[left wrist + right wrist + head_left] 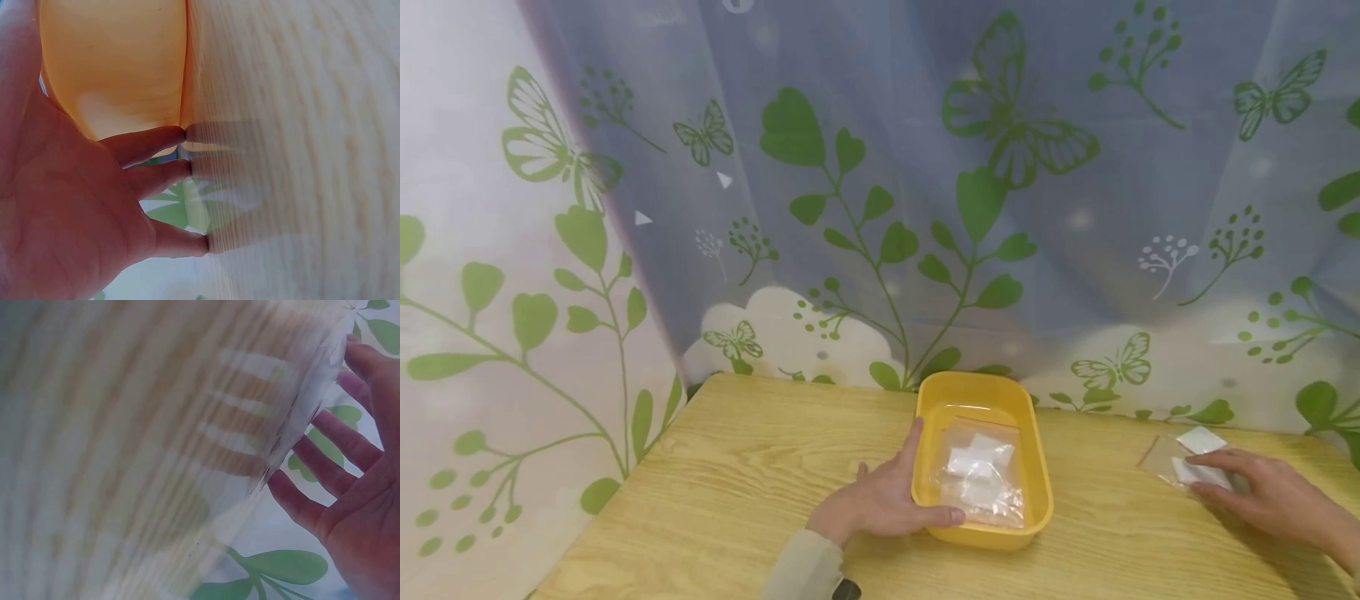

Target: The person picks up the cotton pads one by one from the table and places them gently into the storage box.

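Observation:
In the head view a yellow plastic bin (1040,467) stands on the table. Clear zip bags with white pieces inside (981,479) lie in it. My left hand (883,500) rests against the bin's near left corner, its thumb over the front rim. The left wrist view shows the spread fingers (150,145) fairly straight, tips on the tabletop beside the bin's wall (119,69). To the right, my right hand (1270,492) touches a clear zip bag (1165,454) holding white pieces (1201,439). Its fingers (337,437) look extended at the bag's edge in the right wrist view.
The wood-grain table (760,467) meets a hanging cloth (865,275) printed with green leaves and butterflies along its back edge. Another printed cloth (490,275) hangs on the left. The bin's far end stands close to the back cloth.

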Available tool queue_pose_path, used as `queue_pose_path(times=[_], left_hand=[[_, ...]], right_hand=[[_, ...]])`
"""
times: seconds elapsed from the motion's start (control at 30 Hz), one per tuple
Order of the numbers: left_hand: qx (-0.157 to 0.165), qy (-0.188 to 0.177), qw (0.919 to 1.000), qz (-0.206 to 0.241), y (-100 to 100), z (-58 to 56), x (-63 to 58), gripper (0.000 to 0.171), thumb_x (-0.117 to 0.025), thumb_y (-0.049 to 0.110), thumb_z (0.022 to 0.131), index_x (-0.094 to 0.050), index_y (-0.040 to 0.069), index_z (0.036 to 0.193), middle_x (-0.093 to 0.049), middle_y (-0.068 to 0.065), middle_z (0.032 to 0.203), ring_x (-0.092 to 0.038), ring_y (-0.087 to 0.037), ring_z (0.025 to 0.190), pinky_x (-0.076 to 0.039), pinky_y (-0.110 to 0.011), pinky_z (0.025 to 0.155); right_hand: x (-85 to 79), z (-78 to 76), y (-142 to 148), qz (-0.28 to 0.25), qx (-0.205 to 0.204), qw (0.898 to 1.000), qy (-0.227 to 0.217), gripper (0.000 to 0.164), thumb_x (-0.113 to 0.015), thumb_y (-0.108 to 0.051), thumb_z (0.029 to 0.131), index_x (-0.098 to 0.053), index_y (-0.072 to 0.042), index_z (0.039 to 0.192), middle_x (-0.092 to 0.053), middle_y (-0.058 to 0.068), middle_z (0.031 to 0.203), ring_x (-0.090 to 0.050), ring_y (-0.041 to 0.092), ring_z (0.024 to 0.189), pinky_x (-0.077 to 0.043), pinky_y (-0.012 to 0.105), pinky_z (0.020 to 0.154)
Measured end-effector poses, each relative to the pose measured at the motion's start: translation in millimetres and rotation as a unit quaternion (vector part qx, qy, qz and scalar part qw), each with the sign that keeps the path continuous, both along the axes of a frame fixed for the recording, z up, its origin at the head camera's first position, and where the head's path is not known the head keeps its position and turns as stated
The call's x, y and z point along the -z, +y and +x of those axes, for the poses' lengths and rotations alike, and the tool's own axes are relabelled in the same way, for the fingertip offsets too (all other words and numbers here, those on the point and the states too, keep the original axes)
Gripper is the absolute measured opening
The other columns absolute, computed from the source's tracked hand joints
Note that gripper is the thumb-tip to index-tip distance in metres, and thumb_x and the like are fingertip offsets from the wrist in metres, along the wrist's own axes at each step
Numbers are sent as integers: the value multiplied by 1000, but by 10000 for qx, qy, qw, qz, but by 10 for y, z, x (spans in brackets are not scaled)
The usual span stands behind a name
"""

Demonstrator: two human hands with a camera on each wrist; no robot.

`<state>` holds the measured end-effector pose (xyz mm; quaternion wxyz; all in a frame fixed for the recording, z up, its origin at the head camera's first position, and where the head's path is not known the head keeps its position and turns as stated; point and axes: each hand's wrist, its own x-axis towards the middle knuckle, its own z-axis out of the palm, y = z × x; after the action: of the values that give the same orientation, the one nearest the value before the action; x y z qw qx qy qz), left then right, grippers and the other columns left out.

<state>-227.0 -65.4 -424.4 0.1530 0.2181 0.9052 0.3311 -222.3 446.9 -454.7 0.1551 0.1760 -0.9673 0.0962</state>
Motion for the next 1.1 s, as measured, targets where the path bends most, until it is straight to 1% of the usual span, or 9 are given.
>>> queue_pose_path(times=[0.23,0.37,0.5,0.57,0.63,0.73,0.9,0.97,1.1], left_hand=[[16,24,10000,-22,9,-3,-5,130,-70,74,81,18,24,163,-33,-13,167,-37,-39,151,-8,-79,118],[20,33,10000,-37,7,-4,-10,130,-69,74,81,18,24,163,-33,-13,167,-37,-40,150,-9,-79,118],[48,43,10000,7,6,-8,-6,129,-69,73,82,17,24,164,-34,-13,167,-38,-40,150,-9,-80,117],[67,35,10000,61,6,-11,-2,128,-70,72,82,17,25,164,-34,-13,167,-38,-40,150,-9,-80,117],[73,49,9999,67,4,-9,2,128,-70,72,82,17,25,164,-34,-13,167,-38,-40,150,-9,-81,116],[72,53,9999,67,1,-4,5,128,-70,72,82,17,24,164,-34,-13,166,-38,-40,150,-8,-81,116],[64,60,9999,103,0,-3,3,127,-69,73,82,16,25,164,-35,-12,166,-38,-39,150,-9,-81,116],[53,56,9999,94,0,1,-1,127,-69,73,82,16,25,164,-35,-12,166,-38,-39,150,-9,-81,117],[31,48,10000,51,-3,6,-4,128,-69,74,82,15,25,164,-34,-12,167,-38,-39,150,-9,-80,117]], right_hand=[[3,-65,57,180,14,9998,-71,30,-86,-29,82,-80,-12,105,-77,8,103,-71,34,86,-58,46,67],[3,-87,69,173,-15,9998,15,18,-85,-23,83,-81,-16,100,-77,4,99,-71,26,83,-57,42,66],[10,-105,77,163,-97,9995,245,15,-86,-13,79,-80,-20,91,-78,2,91,-69,7,76,-55,33,61],[11,-111,76,109,-121,9996,226,15,-85,-11,79,-80,-20,89,-77,1,88,-65,-1,73,-52,28,58],[6,-115,72,72,-116,9998,170,15,-85,-10,79,-79,-20,88,-77,-1,86,-63,-6,72,-51,25,57],[-3,-125,59,17,-135,9997,183,18,-85,-8,78,-77,-22,86,-75,-5,83,-60,-9,71,-50,25,57],[-9,-152,30,159,-186,9992,305,23,-87,-7,75,-74,-26,81,-70,-9,84,-62,-2,73,-51,26,59],[-6,-153,22,195,-247,9988,365,25,-88,-7,73,-74,-26,79,-71,-7,86,-63,1,74,-52,26,60],[2,-126,-2,104,-371,9972,642,28,-91,-7,67,-73,-26,77,-73,1,89,-64,1,76,-53,26,60]])
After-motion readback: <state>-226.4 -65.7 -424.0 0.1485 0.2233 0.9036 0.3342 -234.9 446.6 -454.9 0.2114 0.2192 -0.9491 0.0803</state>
